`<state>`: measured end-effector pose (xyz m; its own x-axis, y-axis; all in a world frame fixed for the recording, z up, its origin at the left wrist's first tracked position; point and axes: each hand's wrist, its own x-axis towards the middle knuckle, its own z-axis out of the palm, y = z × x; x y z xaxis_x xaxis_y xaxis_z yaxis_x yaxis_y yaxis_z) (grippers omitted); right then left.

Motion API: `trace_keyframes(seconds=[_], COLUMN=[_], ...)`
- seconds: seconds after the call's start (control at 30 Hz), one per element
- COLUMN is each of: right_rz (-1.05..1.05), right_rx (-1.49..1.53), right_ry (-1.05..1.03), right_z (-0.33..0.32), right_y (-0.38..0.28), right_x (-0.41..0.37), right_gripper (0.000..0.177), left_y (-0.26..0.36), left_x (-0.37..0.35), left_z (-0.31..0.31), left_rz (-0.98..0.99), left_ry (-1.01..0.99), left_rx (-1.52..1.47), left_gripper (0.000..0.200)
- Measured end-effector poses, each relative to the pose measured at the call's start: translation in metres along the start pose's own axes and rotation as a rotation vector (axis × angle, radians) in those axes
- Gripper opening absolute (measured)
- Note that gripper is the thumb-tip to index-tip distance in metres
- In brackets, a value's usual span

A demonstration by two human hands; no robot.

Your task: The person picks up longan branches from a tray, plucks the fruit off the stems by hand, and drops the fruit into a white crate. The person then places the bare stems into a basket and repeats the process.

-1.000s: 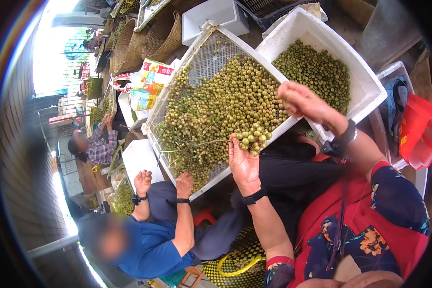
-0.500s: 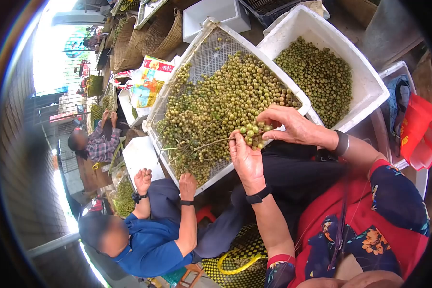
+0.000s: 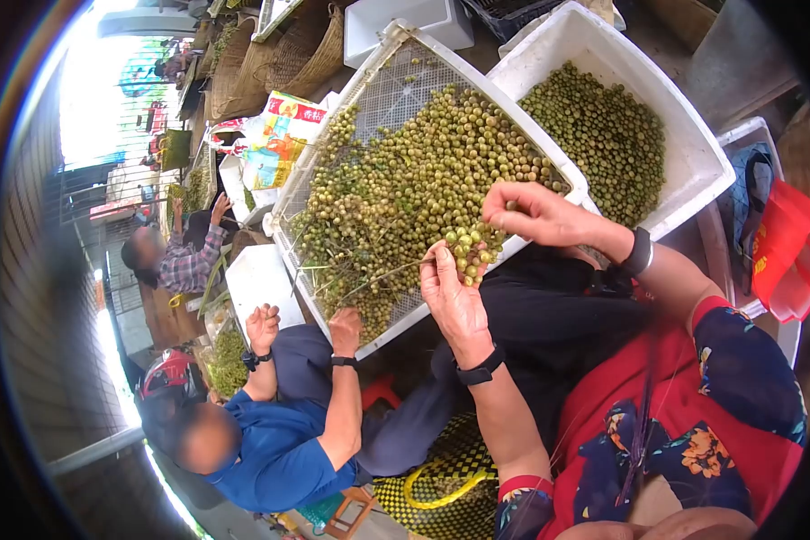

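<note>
My left hand [image 3: 456,301] grips the stem of a bunch of round green fruit [image 3: 467,252], with the fruit just beyond the fingertips. Beside the bunch, my right hand [image 3: 540,214] is curled with thumb and fingers together; whether a fruit is between them I cannot make out. Both hands hover over the near edge of a white mesh-bottomed tray [image 3: 535,135]. Loose round fruit [image 3: 450,153] covers much of the tray, with twigs and stems [image 3: 337,292] towards its left corner. Behind my right hand stands a white foam box [image 3: 684,117] holding more loose fruit.
A co-worker in a blue shirt [image 3: 283,454] sits at left, one hand [image 3: 345,331] at the tray's edge. Another person in a plaid shirt [image 3: 193,261] is further off. A red bag [image 3: 789,247] hangs at right; a yellow-black woven basket [image 3: 445,504] stands below. Wicker baskets [image 3: 301,54] are behind.
My right hand has drawn slightly up from the bunch, its fingers curling in. My left hand has shifted a little left with the bunch. The co-worker's tray-side hand has moved slightly up.
</note>
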<state>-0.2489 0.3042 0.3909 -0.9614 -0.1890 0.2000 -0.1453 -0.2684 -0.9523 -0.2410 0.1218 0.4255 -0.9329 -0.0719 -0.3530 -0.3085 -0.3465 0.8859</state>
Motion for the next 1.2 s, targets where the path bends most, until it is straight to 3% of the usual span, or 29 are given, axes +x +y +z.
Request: trace_keyframes(seconds=[0.07,0.13,0.37,0.47,0.57,0.6,0.67,0.8,0.87,0.93,1.0,1.07,1.2], right_rz=[-0.059,-0.014,-0.264,-0.116,0.247,0.247,0.432,0.429,0.452,0.470,0.494,0.294,0.471], right_rx=[-0.290,-0.291,-0.410,-0.295,0.232,0.234,0.617,0.728,0.671,0.377,0.283,-0.065,0.198], right_ry=[-0.075,-0.120,-0.187,-0.210,-0.296,-0.297,-0.195,-0.112,-0.111,-0.166,-0.188,-0.260,-0.298], right_z=[0.004,0.007,0.005,0.000,0.000,-0.003,-0.009,-0.010,-0.009,-0.004,0.000,0.004,0.002], right_y=[-0.008,-0.012,0.007,0.012,0.012,0.018,0.031,0.039,0.033,0.025,0.021,0.028,0.020], right_x=[0.004,0.008,0.023,0.022,0.018,0.018,0.018,0.021,0.019,0.019,0.019,0.021,0.020], right_gripper=[0.017,0.020,0.022,0.018,0.013,0.013,0.013,0.016,0.018,0.027,0.033,0.036,0.026], left_y=[0.001,0.002,0.002,0.012,0.013,0.013,0.012,0.007,0.006,0.005,0.005,0.002,0.006], left_x=[-0.002,-0.003,0.002,0.003,0.005,0.005,0.005,0.006,0.008,0.007,0.006,0.007,0.002], left_z=[0.001,0.002,-0.005,-0.008,-0.013,-0.014,-0.013,-0.010,-0.010,-0.011,-0.009,-0.011,-0.010], left_rz=[0.005,-0.005,-0.053,-0.143,-0.151,-0.165,-0.153,-0.115,-0.098,-0.084,-0.046,-0.039,-0.081], left_ry=[-0.009,-0.009,-0.103,-0.168,-0.188,-0.187,-0.154,-0.080,-0.095,-0.107,-0.120,-0.124,-0.149], left_rx=[0.022,0.030,0.090,0.172,0.174,0.144,0.120,0.084,0.103,0.124,0.167,0.193,0.103], left_gripper=[0.019,0.017,0.020,0.021,0.021,0.021,0.021,0.022,0.022,0.023,0.022,0.022,0.022])
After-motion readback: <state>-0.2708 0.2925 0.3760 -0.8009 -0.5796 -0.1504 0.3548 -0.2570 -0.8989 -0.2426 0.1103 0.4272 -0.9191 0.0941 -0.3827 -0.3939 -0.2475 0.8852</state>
